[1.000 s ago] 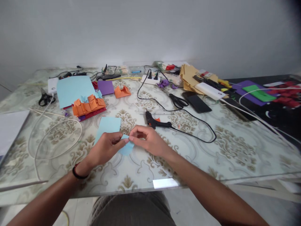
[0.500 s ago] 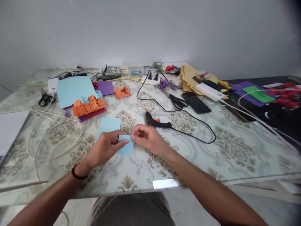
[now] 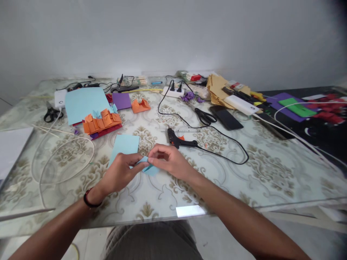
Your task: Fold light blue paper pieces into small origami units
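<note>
Between my hands is a small light-blue paper square (image 3: pixel 151 170), turned at an angle with one part bent over. My left hand (image 3: pixel 123 169) pinches it from the left with thumb and fingers. From the right, the thumb and fingertips of my right hand (image 3: pixel 170 160) grip its upper edge. A larger light-blue sheet (image 3: pixel 126 144) lies flat on the table just behind my left hand, partly covered by it. Farther back on the left rest several folded orange paper pieces (image 3: pixel 101 123). A black glue gun (image 3: pixel 183 140) lies beyond my right hand.
Black scissors (image 3: pixel 205 116), a phone (image 3: pixel 227 117) and a white power strip (image 3: pixel 173 92) lie behind the glue gun, whose cord loops rightward. A white cable (image 3: pixel 93 153) coils at left. Blue paper (image 3: pixel 86 103) and purple paper (image 3: pixel 121 100) lie at the back.
The small blue paper has gone from flat and upright to turned and partly bent over. My right hand has shifted slightly left, closer to my left thumb.
</note>
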Motion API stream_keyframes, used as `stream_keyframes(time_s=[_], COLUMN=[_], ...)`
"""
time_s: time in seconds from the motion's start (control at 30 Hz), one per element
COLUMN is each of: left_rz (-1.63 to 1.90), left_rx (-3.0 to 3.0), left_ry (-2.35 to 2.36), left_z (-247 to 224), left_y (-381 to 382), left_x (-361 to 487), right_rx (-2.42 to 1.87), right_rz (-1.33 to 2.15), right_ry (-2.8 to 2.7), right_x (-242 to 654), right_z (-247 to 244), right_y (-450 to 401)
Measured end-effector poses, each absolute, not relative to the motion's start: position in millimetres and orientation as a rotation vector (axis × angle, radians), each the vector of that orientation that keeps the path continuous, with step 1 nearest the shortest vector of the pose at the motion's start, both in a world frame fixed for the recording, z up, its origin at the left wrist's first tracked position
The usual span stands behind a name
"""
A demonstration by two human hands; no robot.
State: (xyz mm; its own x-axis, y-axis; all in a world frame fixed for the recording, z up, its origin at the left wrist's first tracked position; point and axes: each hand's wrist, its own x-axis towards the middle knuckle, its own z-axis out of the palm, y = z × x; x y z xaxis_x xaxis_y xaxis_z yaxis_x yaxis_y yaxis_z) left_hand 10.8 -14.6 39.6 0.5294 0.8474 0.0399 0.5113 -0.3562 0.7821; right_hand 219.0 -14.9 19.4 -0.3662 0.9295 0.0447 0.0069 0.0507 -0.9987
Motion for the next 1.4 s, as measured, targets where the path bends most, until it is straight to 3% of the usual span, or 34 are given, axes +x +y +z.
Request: stream_keyframes(time_s=[0.77,1.1,1.23,1.4], left_rz=[0.799,0.781,0.957,0.841], left_rx=[2.103,1.542,1.601,1.790], left_ry=[1.091,1.034,1.155,1.129], left_z=[45,39,36,38], left_y=[-19,-9,-11,-14], left_x=[5,5,5,8], right_rx=[-0.893,-0.917,-0.871,-0.860], right_rz=[1.620,1.499,1.581,1.454], right_ry=[-1.432,-1.338,-1.550,-1.729], right_x=[224,228,230,227], right_z=[18,15,17,23], right_y=[-13,-9,-10,-14])
